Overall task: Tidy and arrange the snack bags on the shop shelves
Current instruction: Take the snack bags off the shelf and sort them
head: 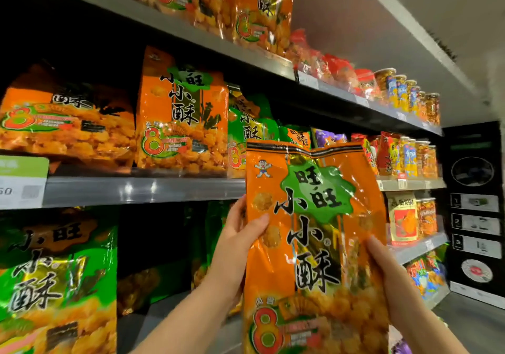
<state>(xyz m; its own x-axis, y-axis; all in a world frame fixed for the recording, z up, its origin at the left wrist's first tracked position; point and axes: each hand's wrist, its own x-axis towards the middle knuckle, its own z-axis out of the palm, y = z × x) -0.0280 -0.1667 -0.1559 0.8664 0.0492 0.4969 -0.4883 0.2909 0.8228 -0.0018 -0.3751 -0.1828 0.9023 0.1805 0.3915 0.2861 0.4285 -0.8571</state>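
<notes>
Fingers (pixel 237 211) of my left hand (pixel 240 233) curl behind the left edge of the bag (pixel 314 244), with the thumb pressed flat on its front, so that hand grips it. My right hand (pixel 382 269) holds the right edge lower down, thumb on the front. Its other fingers are hidden behind the foil.

I'm holding the bag upright, print facing me, in front of the rail (pixel 144 189) and toward its right part. The bag's sealed top stands above the rail, and its bottom runs well below it and out of frame.

Just above the rail, left of the bag, an orange pack (pixel 183 118) stands upright. Further left a second orange pack (pixel 65 129) leans back. Green packs (pixel 251 124) sit above the rail, right behind the bag's top. Below the rail at far left is a big green pack (pixel 57 271).

A price tag (pixel 21 181) is fixed at the rail's left end. Jars (pixel 415 159) line up above the rail's far right.
</notes>
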